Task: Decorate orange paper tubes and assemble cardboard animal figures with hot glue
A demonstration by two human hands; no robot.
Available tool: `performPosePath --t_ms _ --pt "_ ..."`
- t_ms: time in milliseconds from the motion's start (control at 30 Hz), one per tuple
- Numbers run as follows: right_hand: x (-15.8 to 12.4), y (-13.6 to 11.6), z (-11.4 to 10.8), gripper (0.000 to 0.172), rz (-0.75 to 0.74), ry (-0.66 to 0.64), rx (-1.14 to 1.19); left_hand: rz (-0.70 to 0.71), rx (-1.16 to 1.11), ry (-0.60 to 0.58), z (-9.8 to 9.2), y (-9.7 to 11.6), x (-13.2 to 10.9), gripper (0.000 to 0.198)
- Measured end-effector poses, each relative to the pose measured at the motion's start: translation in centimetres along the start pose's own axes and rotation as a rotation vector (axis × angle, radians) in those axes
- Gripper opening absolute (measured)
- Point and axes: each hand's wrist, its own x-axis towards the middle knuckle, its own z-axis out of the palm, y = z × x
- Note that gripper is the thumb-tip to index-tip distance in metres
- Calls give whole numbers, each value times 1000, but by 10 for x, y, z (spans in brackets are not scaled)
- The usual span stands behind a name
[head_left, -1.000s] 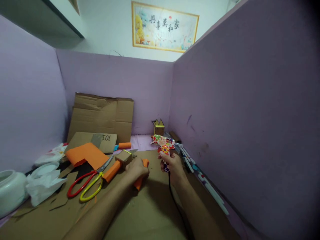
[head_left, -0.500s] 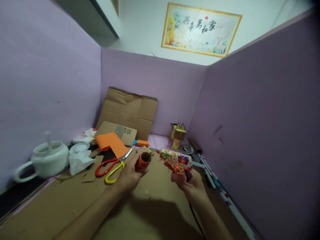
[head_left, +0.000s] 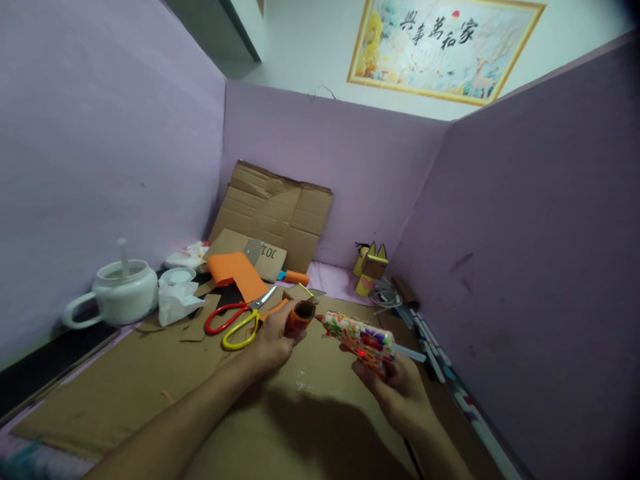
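Note:
My left hand (head_left: 277,339) is wrapped round an orange-covered cardboard tube (head_left: 300,318), its dark open end tilted up toward me. In my right hand (head_left: 393,383) is a flower-patterned glue gun (head_left: 357,335) with a small red light lit and a clear glue stick (head_left: 410,353) poking out of its back. The gun's red nozzle (head_left: 319,318) points left and is very near the tube's rim; whether they touch is hard to tell. Both hands are above the brown cardboard sheet (head_left: 210,413).
Scissors (head_left: 240,320) with red and yellow handles lie left of my left hand, near folded orange paper (head_left: 237,273). A white pot (head_left: 125,293) stands far left beside crumpled tissue (head_left: 176,303). Cardboard figures (head_left: 373,270) stand behind; purple panels (head_left: 330,140) enclose the workspace.
The view has shifted, so the background sits farther right and the pot is further in. The glue gun's nozzle and the tube's rim are closer together. Both hands keep their holds.

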Motion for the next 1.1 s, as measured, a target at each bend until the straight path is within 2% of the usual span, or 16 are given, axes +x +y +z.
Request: performPosePath --t_ms 100,267,400,500,633,800,1100 --pt "3 4 -7 24 -27 24 -51 38 117 -69 -2 -6 2 25" --pt "5 6 -12 21 -77 72 -94 43 85 -103 -6 -14 6 35" --pt "2 4 -7 21 -72 20 -44 117 194 -132 -6 -10 3 28" --pt "0 4 -3 23 -45 0 -10 173 295 -131 -4 -4 0 18" --pt "-1 4 -3 28 -44 5 -36 249 313 -108 -4 0 -1 19" --pt "-1 0 -3 31 -42 -5 -67 352 394 -51 -4 -8 -1 23" --pt "-3 2 -5 32 -35 -15 -77 457 475 -22 -5 -16 -1 25"
